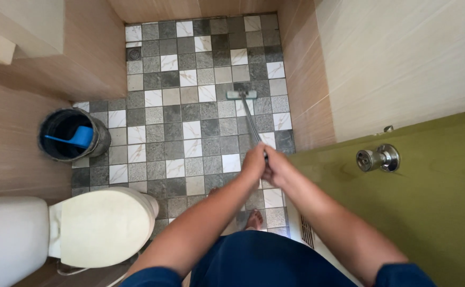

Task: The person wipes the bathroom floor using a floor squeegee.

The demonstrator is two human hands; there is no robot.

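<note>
Both hands sit closest to the lens, clasped together on the top of a long metal handle: the left hand (253, 162) wraps it from one side and the right hand (276, 166) closes over it from the other, fingers curled tight around the shaft with no gap showing. From that grip the floor scrubber (249, 114) runs away and down to its flat head (241, 95), which rests on the checkered tile floor (190, 106) near the far right wall, just beside the tan wall tiles (302, 79).

With both hands bunched at the very top and none lower on the shaft, my judgement is that the head may skid or twist sideways under a hard push, knocking against the wall. A bare foot (253, 219) stands on the tiles below the hands; if the floor is wet, which cannot be told here, a long reach forward could cost footing.

Further out, a dark bucket (73, 134) with a blue dipper (75, 138) inside stands by the left wall, well apart from the head, so only a wide sweep would tip it. A floor drain (133, 53) lies in the far left corner. Beside the person are a white toilet (99, 226) with its lid down and, on the right, a green door (429, 202) with a metal knob (377, 158), near enough that an elbow drawn back could strike it.
</note>
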